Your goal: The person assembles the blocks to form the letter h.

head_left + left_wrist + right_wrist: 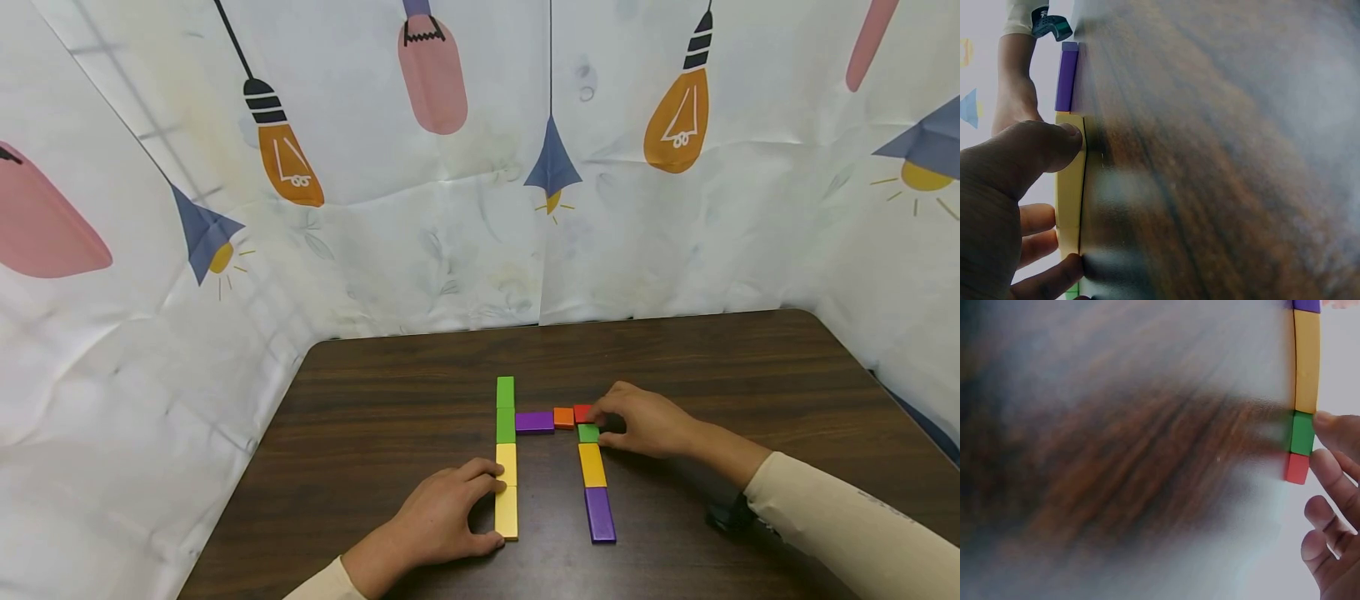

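Observation:
On the dark table several flat coloured blocks form two upright rows joined by a crossbar. My left hand rests beside the left row, fingertips on the yellow blocks and thumb against their near end. Beyond the yellow ones lie two green blocks. At the top of the right row, my right hand touches the red block with a fingertip and the small green block with the thumb. An orange block and a purple block run between the rows.
The right row continues toward me with a golden-yellow block and a purple block. A dark band-like device sits under the right sleeve. White patterned curtains hang behind and beside the table.

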Demonstrator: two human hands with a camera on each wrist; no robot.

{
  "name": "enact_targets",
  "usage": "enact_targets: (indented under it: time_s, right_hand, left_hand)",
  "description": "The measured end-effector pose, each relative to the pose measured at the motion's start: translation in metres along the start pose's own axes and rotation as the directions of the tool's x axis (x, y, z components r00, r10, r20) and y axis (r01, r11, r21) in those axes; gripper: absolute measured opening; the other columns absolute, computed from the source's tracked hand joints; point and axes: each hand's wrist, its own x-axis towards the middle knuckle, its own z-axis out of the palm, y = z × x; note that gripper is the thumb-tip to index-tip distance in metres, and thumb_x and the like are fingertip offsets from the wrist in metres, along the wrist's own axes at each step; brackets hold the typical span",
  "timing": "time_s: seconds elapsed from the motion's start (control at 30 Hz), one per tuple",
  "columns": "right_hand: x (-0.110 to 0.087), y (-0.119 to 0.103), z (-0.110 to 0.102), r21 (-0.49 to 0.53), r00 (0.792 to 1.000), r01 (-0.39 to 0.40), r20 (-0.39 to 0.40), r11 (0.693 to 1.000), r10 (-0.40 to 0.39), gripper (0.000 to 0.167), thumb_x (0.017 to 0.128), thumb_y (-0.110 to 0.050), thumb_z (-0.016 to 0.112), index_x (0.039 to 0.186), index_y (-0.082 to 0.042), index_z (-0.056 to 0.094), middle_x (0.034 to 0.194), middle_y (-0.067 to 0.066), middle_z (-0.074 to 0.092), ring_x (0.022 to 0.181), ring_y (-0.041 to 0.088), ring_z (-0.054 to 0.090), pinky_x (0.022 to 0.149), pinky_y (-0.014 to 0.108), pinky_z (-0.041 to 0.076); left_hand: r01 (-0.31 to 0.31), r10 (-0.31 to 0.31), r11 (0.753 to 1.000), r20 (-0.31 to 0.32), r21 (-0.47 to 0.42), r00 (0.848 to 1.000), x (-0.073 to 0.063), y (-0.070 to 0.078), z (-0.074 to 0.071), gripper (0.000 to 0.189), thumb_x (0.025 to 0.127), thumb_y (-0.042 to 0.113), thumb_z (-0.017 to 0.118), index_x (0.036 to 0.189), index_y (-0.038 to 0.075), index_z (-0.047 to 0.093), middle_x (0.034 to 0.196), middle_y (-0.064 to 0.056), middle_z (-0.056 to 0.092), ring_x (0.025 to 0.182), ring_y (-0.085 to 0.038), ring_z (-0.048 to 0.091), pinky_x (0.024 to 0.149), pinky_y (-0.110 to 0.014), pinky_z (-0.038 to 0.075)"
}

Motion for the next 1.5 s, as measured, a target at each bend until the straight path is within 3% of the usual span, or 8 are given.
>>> enact_targets:
  time_s: [0.33, 0.77, 1.13, 1.5]
  right_hand:
    - [-0.001, 0.0, 0.0, 0.008, 0.999, 0.03, -0.009, 1.0, -0.03, 0.029, 0.087, -0.03, 0.084, 0.113, -0.023, 0.075, 0.104, -0.016, 0.061, 0.099, 0.008, 0.055, 0.082, 0.034, 0.055]
    - [-0.03, -0.028, 0.0, -0.007, 0.97, 0.238, -0.046, 0.971, -0.239, 0.026, 0.089, -0.043, 0.08, 0.106, -0.025, 0.075, 0.114, -0.016, 0.063, 0.109, 0.01, 0.054, 0.085, 0.035, 0.055]
    - [-0.044, -0.038, 0.019, -0.044, 0.961, 0.268, -0.066, 0.963, -0.27, 0.028, 0.088, -0.051, 0.078, 0.106, -0.03, 0.075, 0.123, -0.01, 0.063, 0.114, 0.011, 0.053, 0.086, 0.039, 0.055]
    - [-0.046, -0.039, 0.021, -0.054, 0.965, 0.252, -0.065, 0.966, -0.256, 0.027, 0.088, -0.052, 0.078, 0.106, -0.033, 0.076, 0.124, -0.011, 0.062, 0.115, 0.011, 0.053, 0.088, 0.04, 0.054]
  left_hand:
    - [-0.006, 0.006, 1.0, -0.006, -0.004, 1.0, 0.0, 0.0, 0.001, 0.054, 0.084, 0.052, 0.079, 0.126, 0.021, 0.069, 0.138, 0.008, 0.055, 0.105, -0.017, 0.065, 0.086, -0.037, 0.055]
    - [0.003, -0.003, 1.0, 0.011, -0.011, 1.0, 0.001, 0.001, -0.001, 0.054, 0.084, 0.052, 0.079, 0.127, 0.02, 0.068, 0.138, 0.007, 0.055, 0.106, -0.017, 0.065, 0.087, -0.038, 0.055]
    - [0.018, -0.018, 1.0, 0.026, -0.005, 1.0, 0.001, 0.0, -0.001, 0.056, 0.084, 0.053, 0.079, 0.128, 0.021, 0.068, 0.139, 0.007, 0.055, 0.107, -0.017, 0.064, 0.089, -0.038, 0.054]
    - [0.014, -0.014, 1.0, 0.025, -0.01, 1.0, 0.001, 0.0, -0.002, 0.055, 0.084, 0.053, 0.078, 0.128, 0.02, 0.068, 0.139, 0.007, 0.055, 0.106, -0.017, 0.064, 0.088, -0.039, 0.055]
